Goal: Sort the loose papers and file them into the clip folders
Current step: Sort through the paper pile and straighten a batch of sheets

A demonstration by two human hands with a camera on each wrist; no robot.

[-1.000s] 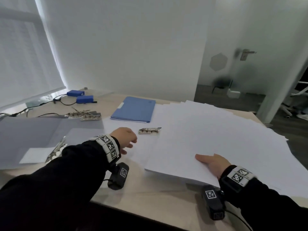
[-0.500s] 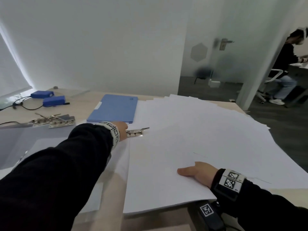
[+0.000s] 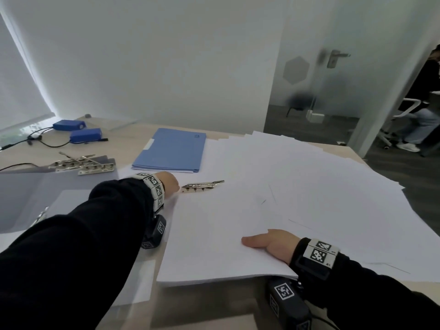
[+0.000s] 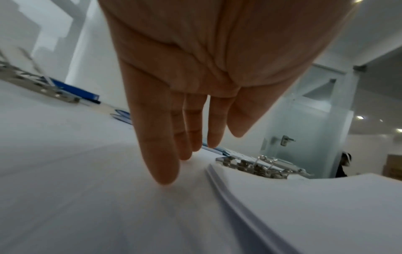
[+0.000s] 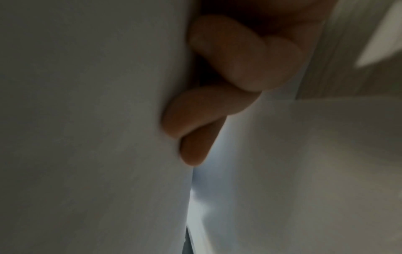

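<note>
Wooden desk (image 3: 209,303) (paper-strewn), white wall (image 3: 166,55), glass door (image 3: 309,79)

A loose metal clip (image 3: 202,186) and blue folder (image 3: 172,150) crowd the paper (image 3: 309,186) beyond the left hand (image 3: 170,183).

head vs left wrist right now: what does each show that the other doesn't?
Head only: the right hand gripping the near paper stack, thumb on top, and the closed blue folder in full.
Left wrist only: the left hand's straight fingers touching a sheet, holding nothing.
Both: the loose metal clip lying just beyond the left hand.
</note>
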